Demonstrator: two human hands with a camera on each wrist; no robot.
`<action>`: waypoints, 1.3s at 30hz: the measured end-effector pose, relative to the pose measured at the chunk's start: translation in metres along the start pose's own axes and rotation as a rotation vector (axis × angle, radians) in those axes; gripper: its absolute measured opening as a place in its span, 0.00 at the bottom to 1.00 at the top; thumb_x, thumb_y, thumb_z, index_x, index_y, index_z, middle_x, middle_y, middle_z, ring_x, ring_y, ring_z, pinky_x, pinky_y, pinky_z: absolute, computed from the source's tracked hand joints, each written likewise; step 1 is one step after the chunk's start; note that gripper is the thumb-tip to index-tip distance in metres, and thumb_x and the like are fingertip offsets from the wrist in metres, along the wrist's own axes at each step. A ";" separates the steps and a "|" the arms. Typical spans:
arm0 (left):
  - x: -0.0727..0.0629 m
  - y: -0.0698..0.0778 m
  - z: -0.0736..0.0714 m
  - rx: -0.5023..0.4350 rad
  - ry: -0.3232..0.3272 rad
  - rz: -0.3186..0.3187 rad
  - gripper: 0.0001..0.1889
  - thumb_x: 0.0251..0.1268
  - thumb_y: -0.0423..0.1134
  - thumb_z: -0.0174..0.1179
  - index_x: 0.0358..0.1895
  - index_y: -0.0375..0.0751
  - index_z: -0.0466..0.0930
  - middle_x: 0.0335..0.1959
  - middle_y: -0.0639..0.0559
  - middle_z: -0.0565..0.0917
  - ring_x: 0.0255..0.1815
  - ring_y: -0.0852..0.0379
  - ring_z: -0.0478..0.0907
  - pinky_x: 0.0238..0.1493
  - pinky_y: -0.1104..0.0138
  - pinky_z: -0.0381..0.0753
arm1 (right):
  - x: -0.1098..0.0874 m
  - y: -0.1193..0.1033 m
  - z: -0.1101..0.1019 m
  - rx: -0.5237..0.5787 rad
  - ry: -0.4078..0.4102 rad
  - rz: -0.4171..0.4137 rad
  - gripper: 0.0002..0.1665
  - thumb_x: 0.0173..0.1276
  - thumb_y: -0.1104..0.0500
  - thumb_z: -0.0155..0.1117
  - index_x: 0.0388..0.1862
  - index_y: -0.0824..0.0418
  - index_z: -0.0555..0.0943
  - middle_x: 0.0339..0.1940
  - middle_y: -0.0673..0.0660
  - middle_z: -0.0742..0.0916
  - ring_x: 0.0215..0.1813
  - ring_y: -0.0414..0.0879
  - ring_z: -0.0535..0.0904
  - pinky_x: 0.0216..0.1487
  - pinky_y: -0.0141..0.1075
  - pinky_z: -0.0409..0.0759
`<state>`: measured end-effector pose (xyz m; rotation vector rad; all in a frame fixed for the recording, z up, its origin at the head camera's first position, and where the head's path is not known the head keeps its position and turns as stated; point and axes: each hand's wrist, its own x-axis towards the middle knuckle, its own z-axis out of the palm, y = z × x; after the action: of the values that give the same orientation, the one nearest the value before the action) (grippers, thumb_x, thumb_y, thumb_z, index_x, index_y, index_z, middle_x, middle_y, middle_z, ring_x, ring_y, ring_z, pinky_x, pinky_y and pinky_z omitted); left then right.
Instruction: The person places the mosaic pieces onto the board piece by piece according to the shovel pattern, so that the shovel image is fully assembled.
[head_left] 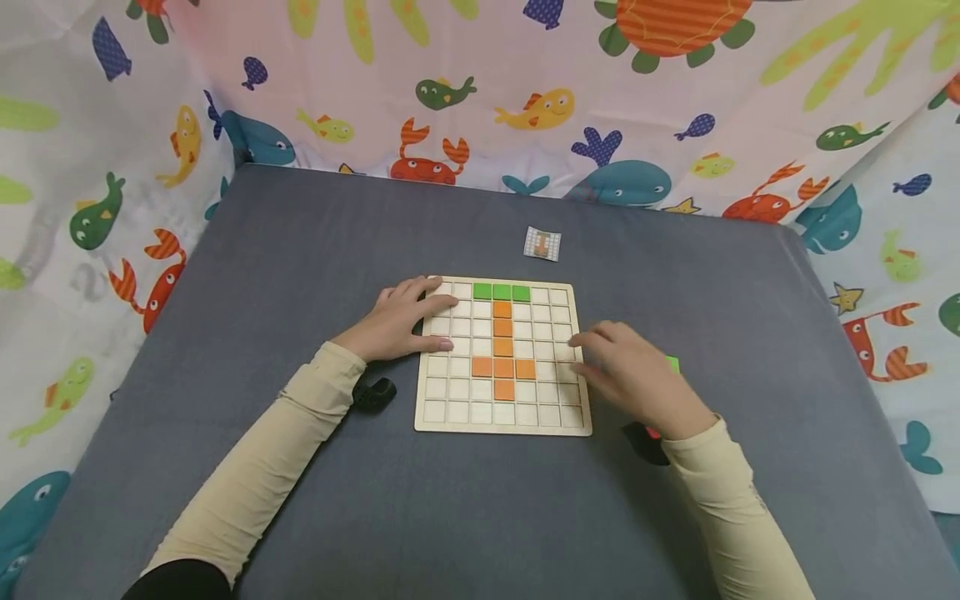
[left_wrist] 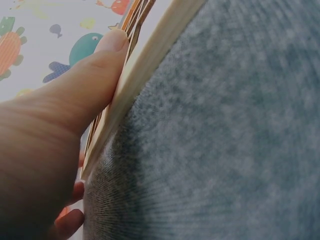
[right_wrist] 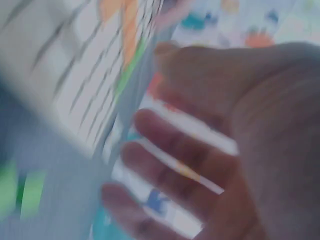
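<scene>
A wooden grid board point(head_left: 426, 400) lies on the grey cloth-covered table point(head_left: 315, 250), around its middle. Three green tiles point(head_left: 502, 292) sit side by side in the row at the board's far edge. From the middle one, five orange tiles point(head_left: 502, 328) run in a line toward the near edge, the fourth flanked by one more on each side. The left hand point(head_left: 397, 321) rests on the board's left edge near the far left corner, fingers relaxed and thumb apart, touching the top. The right hand point(head_left: 633, 375) is at the right edge, fingers loosely bent and spread, holding nothing; whether it touches the board I cannot tell. A small printed card point(head_left: 542, 244) lies between the board and the table's far edge. Beyond the right hand a green piece point(head_left: 673, 364) partly shows.
</scene>
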<state>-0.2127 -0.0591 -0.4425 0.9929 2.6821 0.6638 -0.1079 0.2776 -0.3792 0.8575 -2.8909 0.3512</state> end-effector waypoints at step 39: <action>0.002 -0.009 0.001 -0.043 -0.006 0.008 0.36 0.61 0.62 0.59 0.72 0.57 0.63 0.76 0.47 0.52 0.77 0.44 0.47 0.70 0.43 0.49 | -0.034 0.035 0.001 0.072 0.035 0.363 0.17 0.58 0.71 0.65 0.45 0.77 0.75 0.38 0.71 0.79 0.41 0.62 0.76 0.42 0.54 0.75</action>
<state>-0.2187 -0.0640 -0.4473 0.9929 2.6487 0.7159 -0.0989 0.3234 -0.3928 0.3243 -3.0080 0.4980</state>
